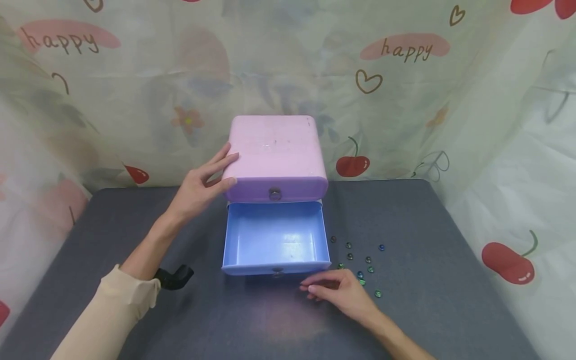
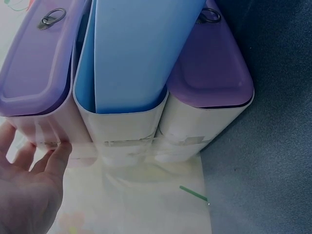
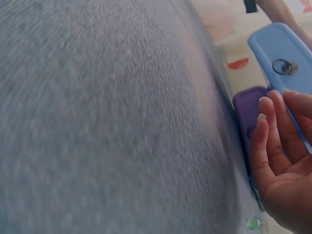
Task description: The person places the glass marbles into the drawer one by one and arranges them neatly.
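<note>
A small drawer cabinet (image 1: 274, 145) with a pink top stands at the back middle of the table. Its blue middle drawer (image 1: 270, 237) is pulled far out, and nothing lies inside it. Above it the purple top drawer (image 1: 252, 190) is closed; a purple bottom drawer (image 2: 209, 68) shows in the left wrist view. My left hand (image 1: 198, 187) rests against the cabinet's upper left side, fingers fairly straight. Just below the blue drawer's front right corner hovers my right hand (image 1: 342, 292), its fingers loosely bent and holding nothing. Several glass marbles (image 1: 381, 247) lie beyond that hand.
The dark grey tabletop (image 1: 216, 325) carries the cabinet and the scattered marbles on its right half. A printed cloth (image 1: 279, 65) hangs behind the table and along both sides. On the left wrist sits a black strap (image 1: 175, 277).
</note>
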`<action>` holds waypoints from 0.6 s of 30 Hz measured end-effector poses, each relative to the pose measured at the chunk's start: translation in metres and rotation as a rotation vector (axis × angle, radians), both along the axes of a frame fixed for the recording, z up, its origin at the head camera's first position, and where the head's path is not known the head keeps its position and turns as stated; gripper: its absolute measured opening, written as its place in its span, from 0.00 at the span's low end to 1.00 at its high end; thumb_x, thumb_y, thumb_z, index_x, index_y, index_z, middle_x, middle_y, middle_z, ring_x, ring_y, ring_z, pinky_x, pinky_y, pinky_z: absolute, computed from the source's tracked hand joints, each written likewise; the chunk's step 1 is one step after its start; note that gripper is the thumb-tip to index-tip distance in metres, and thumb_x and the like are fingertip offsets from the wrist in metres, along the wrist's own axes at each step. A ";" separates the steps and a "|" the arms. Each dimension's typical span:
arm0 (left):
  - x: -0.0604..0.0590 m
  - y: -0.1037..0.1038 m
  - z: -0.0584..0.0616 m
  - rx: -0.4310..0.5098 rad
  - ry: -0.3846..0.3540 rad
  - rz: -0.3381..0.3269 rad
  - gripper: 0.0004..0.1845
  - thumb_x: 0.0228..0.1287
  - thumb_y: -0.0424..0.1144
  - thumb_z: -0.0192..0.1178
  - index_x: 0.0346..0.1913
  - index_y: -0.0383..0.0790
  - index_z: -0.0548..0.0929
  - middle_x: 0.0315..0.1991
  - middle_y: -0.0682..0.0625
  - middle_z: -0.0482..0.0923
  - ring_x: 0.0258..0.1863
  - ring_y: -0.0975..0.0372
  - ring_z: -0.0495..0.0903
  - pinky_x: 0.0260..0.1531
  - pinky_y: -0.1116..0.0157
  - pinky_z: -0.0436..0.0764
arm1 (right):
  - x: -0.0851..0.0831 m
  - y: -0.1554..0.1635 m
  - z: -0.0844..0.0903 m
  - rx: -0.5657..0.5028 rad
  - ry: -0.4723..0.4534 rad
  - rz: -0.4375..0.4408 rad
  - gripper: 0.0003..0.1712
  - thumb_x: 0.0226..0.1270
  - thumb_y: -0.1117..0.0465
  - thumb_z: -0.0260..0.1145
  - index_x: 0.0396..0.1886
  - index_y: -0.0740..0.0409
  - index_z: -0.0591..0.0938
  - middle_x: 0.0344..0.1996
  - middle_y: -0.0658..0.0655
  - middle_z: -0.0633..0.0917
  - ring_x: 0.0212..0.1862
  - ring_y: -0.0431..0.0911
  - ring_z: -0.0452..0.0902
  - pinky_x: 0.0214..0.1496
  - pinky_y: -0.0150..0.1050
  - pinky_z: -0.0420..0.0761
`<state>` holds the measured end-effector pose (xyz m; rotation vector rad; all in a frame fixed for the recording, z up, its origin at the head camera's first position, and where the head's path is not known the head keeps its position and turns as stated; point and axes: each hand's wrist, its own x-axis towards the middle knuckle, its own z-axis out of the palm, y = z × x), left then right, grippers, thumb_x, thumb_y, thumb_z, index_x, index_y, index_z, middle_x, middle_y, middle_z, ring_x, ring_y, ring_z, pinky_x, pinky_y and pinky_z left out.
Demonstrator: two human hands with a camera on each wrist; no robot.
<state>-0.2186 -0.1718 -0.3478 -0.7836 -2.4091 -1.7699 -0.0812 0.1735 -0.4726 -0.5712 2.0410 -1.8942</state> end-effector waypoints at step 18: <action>-0.002 0.001 -0.004 0.009 0.001 0.012 0.28 0.70 0.36 0.62 0.72 0.48 0.71 0.78 0.59 0.53 0.77 0.65 0.50 0.68 0.58 0.66 | -0.013 0.050 0.012 0.074 0.061 -0.001 0.12 0.67 0.68 0.67 0.49 0.65 0.86 0.43 0.62 0.88 0.42 0.58 0.87 0.45 0.39 0.85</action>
